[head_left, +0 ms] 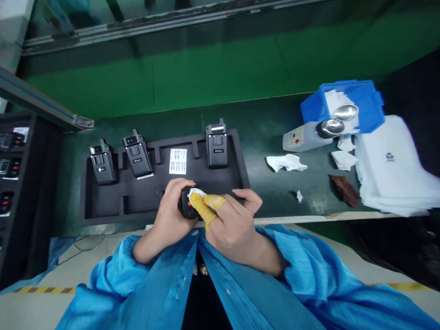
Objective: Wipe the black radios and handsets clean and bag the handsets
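Observation:
My left hand is wrapped round a small black device with an orange button, held just above the near edge of a black foam tray. My right hand wears yellow finger cots on thumb and forefinger and pinches a small white wipe against the device's top. Three black radio-like devices stand in the tray's slots: one at the left, one beside it, one at the back right. A white label sheet lies between them.
Crumpled white wipes lie on the dark green bench right of the tray. Further right stand a white dispenser box with metal caps, a blue bin, a stack of white sheets and a brown cloth. A dark rack holding devices is at the far left.

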Demonstrator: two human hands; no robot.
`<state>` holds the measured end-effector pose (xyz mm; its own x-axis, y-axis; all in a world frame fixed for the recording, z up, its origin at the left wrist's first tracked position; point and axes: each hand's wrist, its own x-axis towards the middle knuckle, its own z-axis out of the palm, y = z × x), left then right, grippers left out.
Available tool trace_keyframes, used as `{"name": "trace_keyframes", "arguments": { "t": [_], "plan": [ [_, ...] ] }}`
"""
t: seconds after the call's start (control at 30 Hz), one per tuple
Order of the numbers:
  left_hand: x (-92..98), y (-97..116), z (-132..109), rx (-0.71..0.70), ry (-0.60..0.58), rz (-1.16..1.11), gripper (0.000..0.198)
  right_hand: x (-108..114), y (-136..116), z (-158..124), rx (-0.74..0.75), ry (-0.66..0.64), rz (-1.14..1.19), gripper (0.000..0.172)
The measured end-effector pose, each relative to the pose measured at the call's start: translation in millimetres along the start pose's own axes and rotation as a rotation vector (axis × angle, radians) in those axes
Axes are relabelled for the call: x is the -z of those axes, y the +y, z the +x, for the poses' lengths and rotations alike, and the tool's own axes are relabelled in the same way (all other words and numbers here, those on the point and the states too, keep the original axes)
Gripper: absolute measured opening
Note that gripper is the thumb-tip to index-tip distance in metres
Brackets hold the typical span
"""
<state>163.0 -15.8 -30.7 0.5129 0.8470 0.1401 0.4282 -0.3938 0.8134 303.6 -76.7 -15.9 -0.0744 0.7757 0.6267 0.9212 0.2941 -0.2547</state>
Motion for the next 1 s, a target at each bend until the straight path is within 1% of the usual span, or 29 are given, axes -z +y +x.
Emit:
{"name": "trace_keyframes", "arguments": {
  "t": [0.13, 0.27, 0.33, 0.47, 0.63, 0.77, 0.83, 1.0],
  "plan": [
    [0.2, -3, 0, 0.022, 0.004, -0.010, 0.056, 1, 9, 2, -0.014, 0.013, -0.008, 0.026],
    [0.0, -3, 0, 0.014, 0.007, -0.018, 0.057, 0, 17, 8, -0.038, 0.003, 0.008, 0.027],
    [0.0, -3, 1, 0.003, 0.001, -0.021, 0.054, -2, 17, 11, -0.022, -0.028, 0.057, 0.030],
    [0.7, -2, 1, -0.009, -0.005, -0.038, 0.053, -6, 12, 13, 0.013, -0.136, 0.109, 0.036],
    [0.7, -2, 0, -0.004, 0.012, -0.034, 0.054, -4, 15, 9, 0.036, -0.174, 0.202, 0.034],
    [0.0, -1, -1, 0.011, 0.014, -0.017, 0.053, -1, 21, 8, -0.050, -0.247, 0.389, 0.041],
    [0.1, -1, -1, 0.009, 0.005, -0.017, 0.054, 1, 24, 8, -0.094, -0.253, 0.456, 0.045],
    [2.6, -1, 0, 0.036, 0.000, 0.019, 0.056, 3, 31, 2, -0.141, -0.258, 0.476, 0.044]
  ]
}}
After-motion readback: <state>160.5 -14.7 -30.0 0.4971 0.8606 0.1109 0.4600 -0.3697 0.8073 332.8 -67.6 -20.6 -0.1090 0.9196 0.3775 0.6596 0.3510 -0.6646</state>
